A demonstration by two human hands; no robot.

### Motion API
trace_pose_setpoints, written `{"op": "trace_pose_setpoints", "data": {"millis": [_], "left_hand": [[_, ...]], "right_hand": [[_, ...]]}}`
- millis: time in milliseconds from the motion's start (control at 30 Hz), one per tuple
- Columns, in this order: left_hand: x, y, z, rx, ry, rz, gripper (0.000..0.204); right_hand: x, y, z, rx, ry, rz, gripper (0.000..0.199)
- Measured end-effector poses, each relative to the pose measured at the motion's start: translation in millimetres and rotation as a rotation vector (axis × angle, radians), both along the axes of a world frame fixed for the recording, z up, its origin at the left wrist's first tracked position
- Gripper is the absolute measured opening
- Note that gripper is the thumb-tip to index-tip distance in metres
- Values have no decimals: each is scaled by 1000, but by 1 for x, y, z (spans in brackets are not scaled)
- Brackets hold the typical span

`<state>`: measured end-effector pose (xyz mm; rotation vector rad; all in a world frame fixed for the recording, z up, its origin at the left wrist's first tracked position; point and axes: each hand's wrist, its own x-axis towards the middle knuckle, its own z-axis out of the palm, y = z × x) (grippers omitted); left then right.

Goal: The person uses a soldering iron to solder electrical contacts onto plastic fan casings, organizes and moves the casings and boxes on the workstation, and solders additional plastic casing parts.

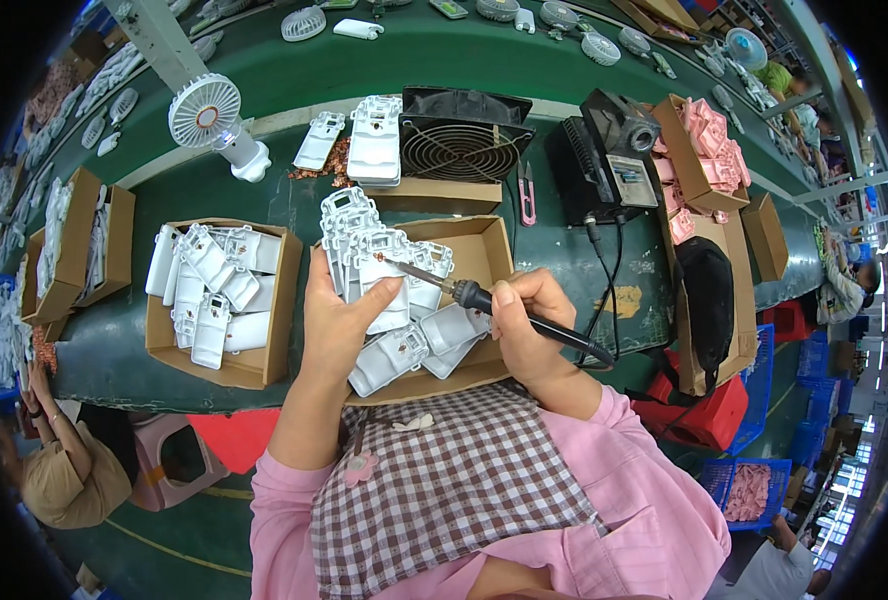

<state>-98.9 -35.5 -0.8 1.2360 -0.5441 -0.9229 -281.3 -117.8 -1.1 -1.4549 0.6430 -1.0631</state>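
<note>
My left hand (341,312) is closed around several white plastic housings (349,225), held in a stack over a cardboard box. My right hand (532,325) grips a soldering iron (554,332) by its black handle. The iron's tip meets, or nearly meets, a small copper-coloured part on the front housing; contact is too fine to tell. Below both hands, the cardboard box (505,247) holds more white housings (404,352).
Another cardboard box (282,350) of white housings stands left. Beyond are a black fume fan (461,150), a soldering station (594,172), pink-handled snips (527,195) and a small white fan (207,112). Pink parts (709,150) fill a box at right. A co-worker (72,465) sits at left.
</note>
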Motion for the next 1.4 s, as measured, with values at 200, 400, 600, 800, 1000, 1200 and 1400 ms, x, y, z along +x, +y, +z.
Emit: {"op": "trace_pose_setpoints", "data": {"millis": [200,400,600,800,1000,1200,1400], "left_hand": [[0,1,-1,-1,-6,0,51],[-1,0,-1,20,-14,3,50],[0,0,-1,44,-44,-5,52],[0,0,-6,42,-48,-8,54],[0,0,-6,42,-54,-11,55],[0,0,-4,64,-65,-3,53],[0,0,-3,62,-45,-26,56]], "right_hand": [[-1,2,-2,-26,24,-11,14],[-1,0,-3,112,-94,-38,14],[1,0,0,3,12,-17,14],[1,0,0,4,-5,0,15],[1,0,0,-10,3,-2,15],[3,1,0,-6,-6,-3,14],[-1,1,-5,19,-67,-28,12]]}}
